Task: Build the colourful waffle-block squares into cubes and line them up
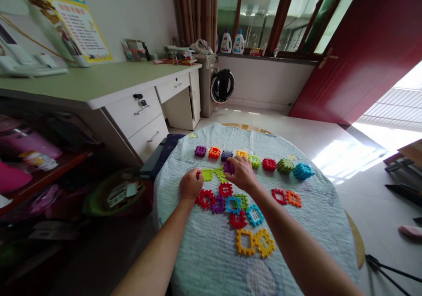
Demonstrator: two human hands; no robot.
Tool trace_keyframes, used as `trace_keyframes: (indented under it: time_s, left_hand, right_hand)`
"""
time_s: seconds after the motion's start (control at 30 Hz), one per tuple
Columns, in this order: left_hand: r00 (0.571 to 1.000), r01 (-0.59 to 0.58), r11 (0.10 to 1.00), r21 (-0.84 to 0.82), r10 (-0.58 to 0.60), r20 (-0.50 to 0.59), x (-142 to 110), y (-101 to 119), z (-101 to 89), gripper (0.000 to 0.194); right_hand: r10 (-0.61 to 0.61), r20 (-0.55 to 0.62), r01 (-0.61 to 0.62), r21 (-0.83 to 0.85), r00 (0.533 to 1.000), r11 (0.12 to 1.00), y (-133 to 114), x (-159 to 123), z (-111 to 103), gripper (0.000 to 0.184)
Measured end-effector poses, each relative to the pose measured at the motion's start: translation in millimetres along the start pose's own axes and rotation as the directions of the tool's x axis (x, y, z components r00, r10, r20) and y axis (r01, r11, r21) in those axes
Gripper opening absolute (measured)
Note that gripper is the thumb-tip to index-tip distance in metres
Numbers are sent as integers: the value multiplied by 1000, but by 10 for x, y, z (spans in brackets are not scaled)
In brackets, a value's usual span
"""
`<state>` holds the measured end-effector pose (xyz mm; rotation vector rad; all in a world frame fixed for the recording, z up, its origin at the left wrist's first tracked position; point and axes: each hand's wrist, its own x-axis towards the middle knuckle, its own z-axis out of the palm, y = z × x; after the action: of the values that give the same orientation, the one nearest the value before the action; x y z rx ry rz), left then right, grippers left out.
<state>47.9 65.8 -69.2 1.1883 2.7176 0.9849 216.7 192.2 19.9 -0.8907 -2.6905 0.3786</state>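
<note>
My right hand [242,172] reaches over the middle of the table, its fingers closed on a purple building tile [228,168]. My left hand [191,184] rests as a fist on the cloth, and no tile shows in it. Just to its right lie a lime green tile [207,175] and a second green tile [220,174]. Nearer me are loose notched tiles, among them a red one [226,189], a purple one [218,204], a blue one [233,204] and a yellow frame [245,242]. My right hand partly hides the row of stacks behind it.
Stacks sorted by colour run along the far side, from a purple stack [200,151] to a blue stack [303,171]. A red tile [279,196] and an orange tile [293,198] lie right of my forearm. A cloth [296,239] covers the round table; a desk [99,82] stands left.
</note>
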Motion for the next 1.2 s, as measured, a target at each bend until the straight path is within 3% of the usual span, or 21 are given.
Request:
trace_keyframes:
  time_s: [0.2, 0.4, 0.6, 0.9, 1.2]
  left_hand:
    - [1000, -12, 1000, 6, 12, 3, -2, -7, 7, 14]
    - [999, 39, 995, -91, -38, 9, -3, -3, -11, 12]
    - [997, 72, 979, -191, -74, -1, -11, -7, -22, 11]
    - [1000, 22, 996, -81, -23, -5, -4, 41, -39, 11]
    - [1000, 4, 999, -49, -4, 2, -11, 39, -38, 11]
  right_hand:
    - [32, 72, -27, -75, 997, 997, 147, 680, 68, 44]
    - [-129, 63, 131, -34, 990, 991, -204, 1043, 308, 48]
    - [-123, 114, 131, -65, 986, 989, -469, 1357, 594, 50]
    - [-101, 133, 110, -64, 986, 992, -465, 1561, 848, 49]
    - [-110, 112, 115, -38, 988, 993, -475, 1553, 882, 59]
